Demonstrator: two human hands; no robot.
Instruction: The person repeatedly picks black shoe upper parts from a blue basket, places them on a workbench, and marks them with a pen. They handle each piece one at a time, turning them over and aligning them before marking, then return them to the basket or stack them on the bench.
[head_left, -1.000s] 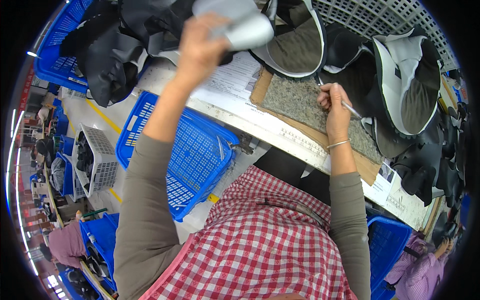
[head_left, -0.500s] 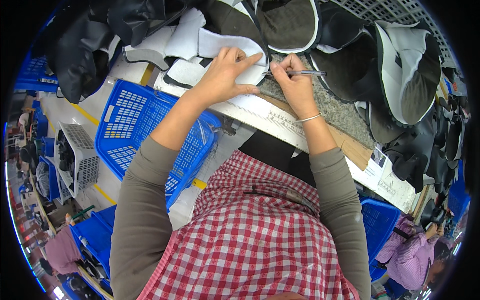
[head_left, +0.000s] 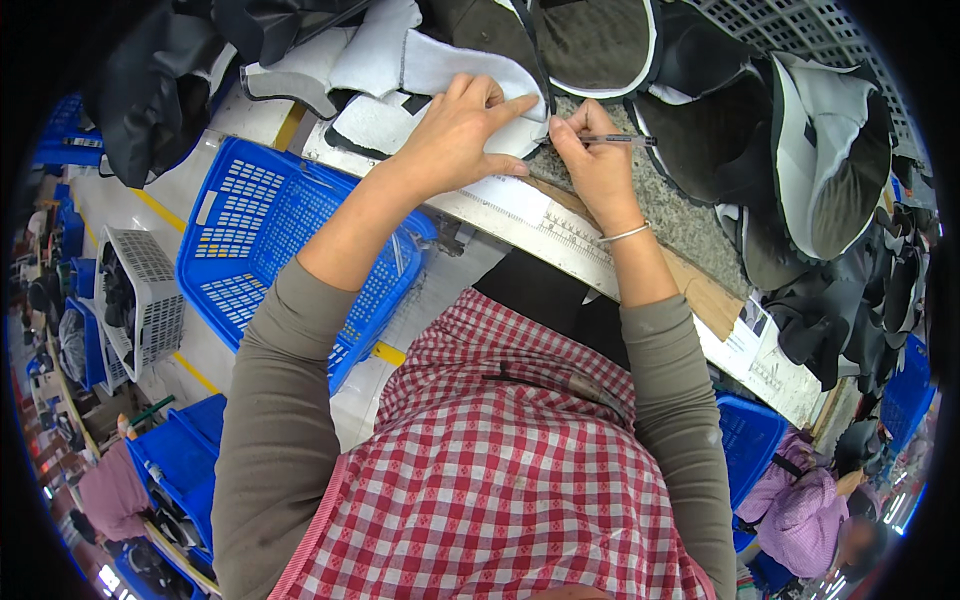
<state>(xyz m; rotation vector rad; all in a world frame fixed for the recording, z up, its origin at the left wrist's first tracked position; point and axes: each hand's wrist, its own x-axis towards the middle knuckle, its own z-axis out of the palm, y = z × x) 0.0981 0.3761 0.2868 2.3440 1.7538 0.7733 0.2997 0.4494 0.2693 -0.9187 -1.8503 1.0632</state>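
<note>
White fabric piece lies on the workbench edge in the head view — the left hand presses it flat, fingers spread, gripping nothing. Just beside, the right hand pinches a pen — tip at the fabric's edge. Below-left stands a blue basket.

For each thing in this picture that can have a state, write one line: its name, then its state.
left hand: flat, pressing down on the white fabric piece.
right hand: closed on the pen.
pen: held, its tip at the white piece's edge.
white fabric piece: lying on the bench, pinned under the left hand.
blue basket: standing open beside the bench; contents unclear.
white crate: on the floor, dark items inside.
</note>
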